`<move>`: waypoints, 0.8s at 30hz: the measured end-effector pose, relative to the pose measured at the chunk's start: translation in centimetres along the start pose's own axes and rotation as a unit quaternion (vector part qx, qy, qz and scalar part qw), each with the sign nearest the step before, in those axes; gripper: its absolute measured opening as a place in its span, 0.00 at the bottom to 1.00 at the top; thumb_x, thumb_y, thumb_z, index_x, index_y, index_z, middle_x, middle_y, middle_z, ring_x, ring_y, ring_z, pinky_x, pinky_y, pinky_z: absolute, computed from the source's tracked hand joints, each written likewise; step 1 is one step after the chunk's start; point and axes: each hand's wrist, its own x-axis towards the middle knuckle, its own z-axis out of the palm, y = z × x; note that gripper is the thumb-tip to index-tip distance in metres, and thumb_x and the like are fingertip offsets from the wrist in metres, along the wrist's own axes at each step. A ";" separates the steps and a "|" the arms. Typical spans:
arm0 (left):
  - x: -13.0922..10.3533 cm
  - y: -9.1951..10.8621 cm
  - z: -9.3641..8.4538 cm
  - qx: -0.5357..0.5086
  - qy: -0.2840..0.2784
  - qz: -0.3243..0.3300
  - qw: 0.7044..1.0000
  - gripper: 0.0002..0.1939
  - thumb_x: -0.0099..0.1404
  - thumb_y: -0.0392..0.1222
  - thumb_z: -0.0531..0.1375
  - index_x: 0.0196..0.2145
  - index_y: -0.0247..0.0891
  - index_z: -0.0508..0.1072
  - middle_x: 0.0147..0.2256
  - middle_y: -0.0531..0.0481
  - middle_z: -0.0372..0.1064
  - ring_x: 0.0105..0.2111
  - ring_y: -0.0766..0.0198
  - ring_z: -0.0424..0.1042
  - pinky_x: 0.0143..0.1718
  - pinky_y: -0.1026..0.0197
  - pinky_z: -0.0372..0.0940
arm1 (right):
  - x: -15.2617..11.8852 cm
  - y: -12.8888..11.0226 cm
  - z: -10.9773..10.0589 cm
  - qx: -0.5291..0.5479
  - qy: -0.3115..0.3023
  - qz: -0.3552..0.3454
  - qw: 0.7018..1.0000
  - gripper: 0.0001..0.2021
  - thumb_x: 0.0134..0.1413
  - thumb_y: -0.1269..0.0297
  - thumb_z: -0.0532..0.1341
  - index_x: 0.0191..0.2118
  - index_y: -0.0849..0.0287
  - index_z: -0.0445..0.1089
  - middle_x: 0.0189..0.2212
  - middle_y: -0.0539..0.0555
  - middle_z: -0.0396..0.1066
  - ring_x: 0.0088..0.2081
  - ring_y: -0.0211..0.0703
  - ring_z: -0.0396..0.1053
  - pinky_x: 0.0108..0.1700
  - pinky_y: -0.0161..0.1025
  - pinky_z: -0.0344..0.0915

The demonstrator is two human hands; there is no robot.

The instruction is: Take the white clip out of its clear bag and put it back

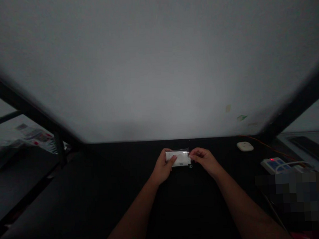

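A small white packet in clear plastic wrap (181, 159) is held over the dark tabletop, a little right of the middle of the view. My left hand (163, 167) grips its left end, with the thumb lying across the front. At the packet's right end, my right hand (205, 159) is closed in a pinch, its thumb and forefinger at the edge of the clear wrap. A small dark round mark or part (190, 166) shows at the packet's lower right corner; it is too small to make out.
A white earbud case (245, 146) lies on the black table (111, 180) to the right. Beyond it sit a power strip (277, 165) with a red light, cables and a dark keyboard (314, 149). Plastic bags (36, 136) lie at the left. A pale wall (156, 72) stands behind.
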 end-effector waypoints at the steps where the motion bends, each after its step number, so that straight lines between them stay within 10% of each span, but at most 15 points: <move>1: 0.0 0.0 0.0 -0.005 -0.001 -0.007 1.000 0.20 0.62 0.57 0.63 0.41 0.39 0.66 0.28 0.57 0.64 0.22 0.70 0.63 0.21 0.68 0.60 | 0.0 0.0 0.0 0.012 -0.003 0.004 1.000 0.15 0.37 0.52 0.74 0.27 0.56 0.74 0.25 0.49 0.75 0.27 0.39 0.69 0.34 0.38 0.66; 7: 0.1 0.2 0.2 -0.064 -0.003 -0.002 0.998 0.23 0.59 0.60 0.64 0.38 0.39 0.64 0.28 0.57 0.64 0.23 0.71 0.64 0.20 0.69 0.61 | 0.1 0.0 0.0 -0.021 -0.055 0.001 0.998 0.19 0.42 0.50 0.71 0.41 0.54 0.78 0.33 0.52 0.79 0.32 0.44 0.73 0.37 0.41 0.67; 24: 0.0 0.0 0.4 -0.068 -0.013 -0.018 0.997 0.24 0.58 0.60 0.65 0.37 0.39 0.63 0.27 0.57 0.65 0.23 0.69 0.66 0.20 0.68 0.63 | -0.1 0.0 0.0 -0.104 -0.074 -0.009 0.992 0.22 0.49 0.40 0.64 0.28 0.56 0.81 0.23 0.49 0.75 0.27 0.43 0.67 0.33 0.38 0.62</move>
